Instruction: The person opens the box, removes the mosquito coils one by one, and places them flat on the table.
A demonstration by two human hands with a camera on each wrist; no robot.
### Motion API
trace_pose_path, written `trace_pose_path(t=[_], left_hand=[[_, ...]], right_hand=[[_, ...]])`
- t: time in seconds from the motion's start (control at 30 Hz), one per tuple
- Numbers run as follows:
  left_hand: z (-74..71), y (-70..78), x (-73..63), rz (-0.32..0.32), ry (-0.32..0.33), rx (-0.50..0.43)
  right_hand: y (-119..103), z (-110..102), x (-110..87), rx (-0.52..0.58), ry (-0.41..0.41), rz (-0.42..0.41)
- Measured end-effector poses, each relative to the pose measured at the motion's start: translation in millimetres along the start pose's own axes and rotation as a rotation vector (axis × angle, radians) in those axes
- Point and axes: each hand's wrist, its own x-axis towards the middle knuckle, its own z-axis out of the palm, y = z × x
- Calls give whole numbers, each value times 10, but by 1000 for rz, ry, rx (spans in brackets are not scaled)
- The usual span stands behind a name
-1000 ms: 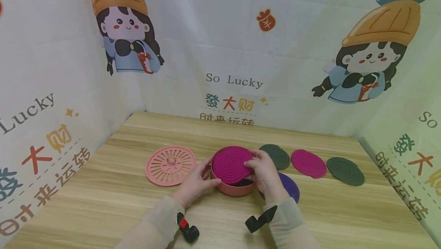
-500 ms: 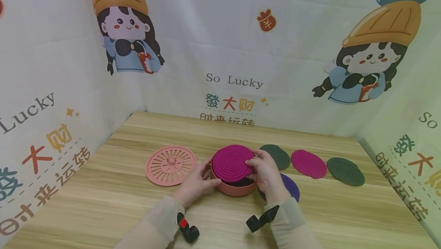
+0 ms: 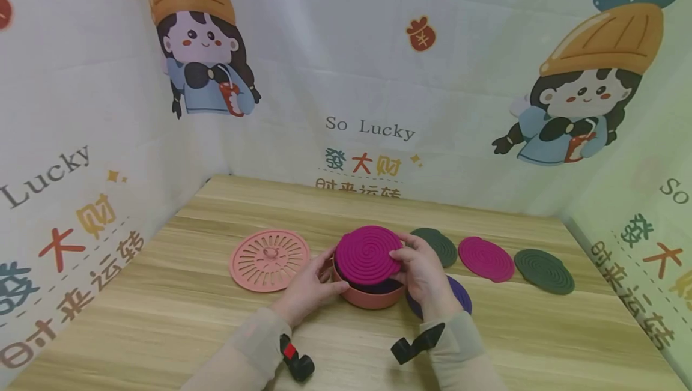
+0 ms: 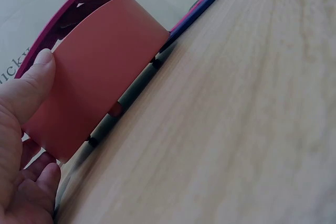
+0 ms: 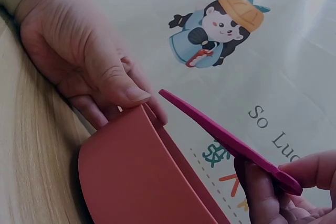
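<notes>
My left hand (image 3: 304,290) grips the side of a round salmon-pink box (image 3: 373,300), its thumb near the rim in the left wrist view. Between the thumb and fingers of my right hand (image 3: 427,274) is a magenta spiral-ribbed coaster (image 3: 369,255). In the right wrist view, the coaster (image 5: 220,132) hangs tilted above the mouth of the box (image 5: 142,177), apart from its near rim. Something dark shows inside the box below the coaster; its kind is hard to tell. A blue-purple coaster (image 3: 458,298) lies partly hidden behind my right wrist.
A salmon slotted lid (image 3: 270,260) with a small knob lies left of the box. To the right are a dark green coaster (image 3: 440,248), another magenta coaster (image 3: 486,259) and a second green one (image 3: 543,271). Printed cloth (image 3: 465,109) surrounds the wooden table (image 3: 162,313).
My right hand has raised the magenta coaster slightly, so more of the dark inside of the box shows. My left hand keeps its grip on the box.
</notes>
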Motion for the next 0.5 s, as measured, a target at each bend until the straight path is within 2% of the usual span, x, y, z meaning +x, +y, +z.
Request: trace_pose_path(t=[0.3,0.5], left_hand=[[4,-22,1,22,-13,-9],[-16,-28,1,35,-12,-3]], right_hand=[[-29,-157,-12,25,-31,18],[-72,-286,-7,78,-41,34]])
